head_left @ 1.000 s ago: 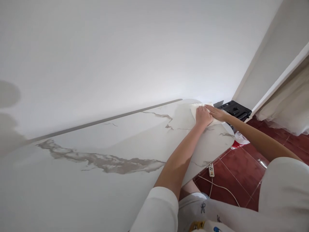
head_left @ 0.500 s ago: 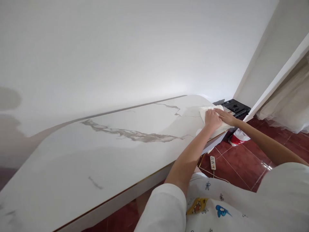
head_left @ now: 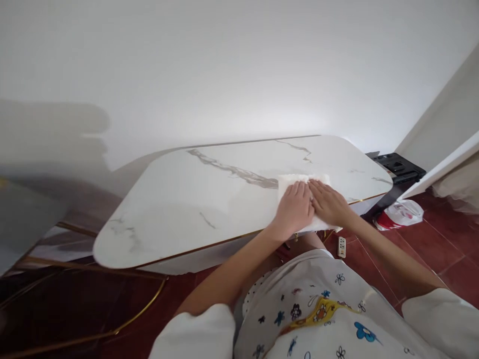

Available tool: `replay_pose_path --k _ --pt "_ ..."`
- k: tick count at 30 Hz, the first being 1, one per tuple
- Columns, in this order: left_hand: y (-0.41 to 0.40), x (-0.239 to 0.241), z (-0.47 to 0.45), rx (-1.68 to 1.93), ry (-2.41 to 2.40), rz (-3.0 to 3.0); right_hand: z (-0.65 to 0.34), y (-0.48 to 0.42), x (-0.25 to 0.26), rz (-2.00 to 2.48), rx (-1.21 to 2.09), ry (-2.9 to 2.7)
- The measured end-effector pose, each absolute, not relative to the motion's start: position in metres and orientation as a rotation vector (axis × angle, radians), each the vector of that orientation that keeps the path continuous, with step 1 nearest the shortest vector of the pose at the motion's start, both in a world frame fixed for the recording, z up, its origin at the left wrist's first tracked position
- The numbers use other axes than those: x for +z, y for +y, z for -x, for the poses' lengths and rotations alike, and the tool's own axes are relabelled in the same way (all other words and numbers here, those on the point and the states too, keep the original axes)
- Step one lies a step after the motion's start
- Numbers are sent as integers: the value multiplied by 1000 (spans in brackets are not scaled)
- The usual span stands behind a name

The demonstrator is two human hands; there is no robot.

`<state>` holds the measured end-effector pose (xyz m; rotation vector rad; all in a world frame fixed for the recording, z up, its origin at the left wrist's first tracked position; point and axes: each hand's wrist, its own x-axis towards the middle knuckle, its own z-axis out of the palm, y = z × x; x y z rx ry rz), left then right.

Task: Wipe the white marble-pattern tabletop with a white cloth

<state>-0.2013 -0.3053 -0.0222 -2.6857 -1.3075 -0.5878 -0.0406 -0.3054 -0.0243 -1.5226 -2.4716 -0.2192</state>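
Note:
A white cloth (head_left: 286,182) lies on the marble-patterned tabletop (head_left: 168,209), close to its front edge, with part of it hanging over that edge. My left hand (head_left: 295,207) rests flat on the cloth, fingers stretched forward and close together. Right beside it, my right hand (head_left: 330,202) also presses down on the cloth with extended fingers. The two hands touch or nearly touch at the fingertips. What lies under the palms is hidden.
A white wall (head_left: 239,75) stands behind the table. To the right are a black plastic case (head_left: 398,167), a red and white bag (head_left: 400,214) and a power strip (head_left: 341,247) on the red tiled floor (head_left: 419,249). A gold metal frame (head_left: 144,309) curves at lower left.
Both hands and the cloth have moved from the table's right end toward the middle of its front edge. My view has turned left, bringing the table's left end into sight.

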Motion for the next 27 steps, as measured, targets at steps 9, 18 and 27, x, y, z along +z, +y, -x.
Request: replay_pose_path --k 9,18,27 --pt "-337 -12 388 -267 -1445 2624 230 -330 -8 1400 -53 -2522" --pt "-361 0 495 -119 -1937 2255 362 -325 19 1340 392 -2661" --pt "-338 -24 572 -438 -2063 2192 433 -302 3 1238 567 -2488"
